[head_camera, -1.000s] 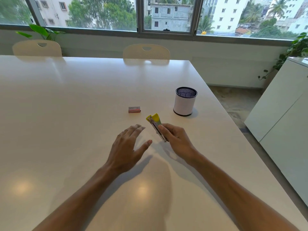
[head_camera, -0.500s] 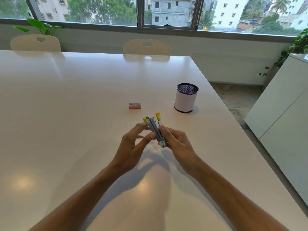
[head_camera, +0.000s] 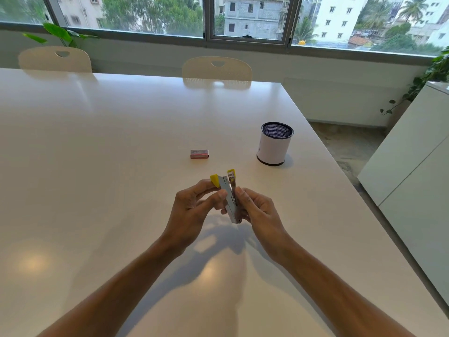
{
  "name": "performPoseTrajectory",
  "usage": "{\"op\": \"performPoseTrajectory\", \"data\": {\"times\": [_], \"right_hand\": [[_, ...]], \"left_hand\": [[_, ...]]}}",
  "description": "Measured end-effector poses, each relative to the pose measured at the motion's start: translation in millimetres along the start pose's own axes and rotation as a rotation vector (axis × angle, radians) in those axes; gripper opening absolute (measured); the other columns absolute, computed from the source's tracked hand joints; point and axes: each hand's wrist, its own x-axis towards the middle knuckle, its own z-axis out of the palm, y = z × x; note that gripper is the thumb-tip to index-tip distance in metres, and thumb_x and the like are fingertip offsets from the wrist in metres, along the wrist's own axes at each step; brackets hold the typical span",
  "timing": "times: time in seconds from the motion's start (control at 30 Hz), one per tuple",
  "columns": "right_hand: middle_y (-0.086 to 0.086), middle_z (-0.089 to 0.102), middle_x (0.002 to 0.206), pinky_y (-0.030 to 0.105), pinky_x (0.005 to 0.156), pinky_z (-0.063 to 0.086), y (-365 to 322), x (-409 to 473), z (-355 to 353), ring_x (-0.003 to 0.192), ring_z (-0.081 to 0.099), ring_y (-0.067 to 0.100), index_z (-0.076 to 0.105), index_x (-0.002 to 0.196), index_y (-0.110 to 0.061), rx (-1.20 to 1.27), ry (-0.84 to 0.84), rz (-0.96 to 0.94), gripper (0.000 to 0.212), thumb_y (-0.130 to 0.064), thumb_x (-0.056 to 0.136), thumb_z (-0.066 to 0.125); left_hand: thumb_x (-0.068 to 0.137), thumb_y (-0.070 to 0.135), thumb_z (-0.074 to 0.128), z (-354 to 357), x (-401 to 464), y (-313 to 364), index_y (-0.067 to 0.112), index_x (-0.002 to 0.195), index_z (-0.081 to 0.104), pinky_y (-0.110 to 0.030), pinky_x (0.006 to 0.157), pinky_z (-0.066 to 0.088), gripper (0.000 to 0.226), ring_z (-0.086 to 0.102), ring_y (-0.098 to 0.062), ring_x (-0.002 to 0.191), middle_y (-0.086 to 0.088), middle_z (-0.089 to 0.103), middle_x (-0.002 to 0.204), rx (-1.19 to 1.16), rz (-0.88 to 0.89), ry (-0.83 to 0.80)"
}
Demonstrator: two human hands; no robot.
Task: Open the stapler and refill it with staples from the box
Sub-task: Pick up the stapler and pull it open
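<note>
A small metal stapler (head_camera: 230, 193) with yellow tips is held above the white table (head_camera: 109, 166), its two arms spread apart at the far end. My left hand (head_camera: 192, 211) grips its left arm with thumb and fingers. On the stapler's right side, my right hand (head_camera: 258, 211) pinches the other arm. A small reddish staple box (head_camera: 199, 153) lies flat and closed on the table beyond the hands, untouched.
A white pen cup with a black mesh rim (head_camera: 275, 147) stands right of the box. Two cream chairs (head_camera: 217, 70) sit at the table's far edge. The table's right edge runs close by, with a white cabinet (head_camera: 413, 166) beyond it.
My left hand came off the table and took hold of the stapler. Both hands lifted it, and its yellow-tipped arms have spread apart.
</note>
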Motion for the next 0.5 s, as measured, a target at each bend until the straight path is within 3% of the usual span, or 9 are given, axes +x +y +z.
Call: {"op": "performPoseTrajectory", "data": {"times": [0.13, 0.27, 0.4, 0.5], "right_hand": [[0.001, 0.076, 0.086, 0.022, 0.075, 0.055, 6.6, -0.6, 1.6, 0.082, 0.074, 0.015, 0.069, 0.105, -0.013, -0.193, 0.005, -0.07, 0.033, -0.027, 0.103, 0.039], [-0.006, 0.075, 0.083, 0.03, 0.074, 0.055, 12.8, -0.8, -5.3, 0.078, 0.07, 0.011, 0.071, 0.091, -0.019, -0.532, 0.089, -0.17, 0.03, -0.028, 0.105, 0.046], [-0.018, 0.075, 0.087, 0.021, 0.069, 0.05, 5.6, 0.3, -8.8, 0.083, 0.069, 0.004, 0.074, 0.099, -0.028, -0.61, 0.165, -0.193, 0.025, -0.044, 0.094, 0.055], [-0.014, 0.075, 0.096, 0.021, 0.071, 0.051, -2.1, 2.5, -12.5, 0.087, 0.069, 0.007, 0.07, 0.11, -0.027, -0.528, 0.181, -0.212, 0.022, -0.038, 0.091, 0.064]], "left_hand": [[0.089, 0.021, 0.063, -1.4, -1.0, -0.4, 0.014, 0.109, 0.073, -0.022, 0.083, 0.054, 0.024, 0.07, -0.013, 0.095, 0.001, 0.076, 0.101, 0.044, 0.008, 0.015], [0.093, 0.022, 0.063, -3.3, -1.4, -4.1, 0.012, 0.112, 0.073, -0.048, 0.096, 0.054, 0.023, 0.069, -0.025, 0.105, -0.002, 0.074, 0.107, 0.11, 0.026, 0.0], [0.092, 0.017, 0.06, -4.5, -1.1, -1.5, 0.016, 0.111, 0.074, -0.047, 0.097, 0.054, 0.023, 0.07, -0.023, 0.105, -0.003, 0.075, 0.108, 0.086, 0.031, -0.008], [0.093, 0.018, 0.06, -5.2, -0.8, 0.4, 0.023, 0.109, 0.075, -0.04, 0.096, 0.054, 0.022, 0.069, -0.024, 0.104, -0.005, 0.074, 0.107, 0.077, 0.039, -0.038]]}}
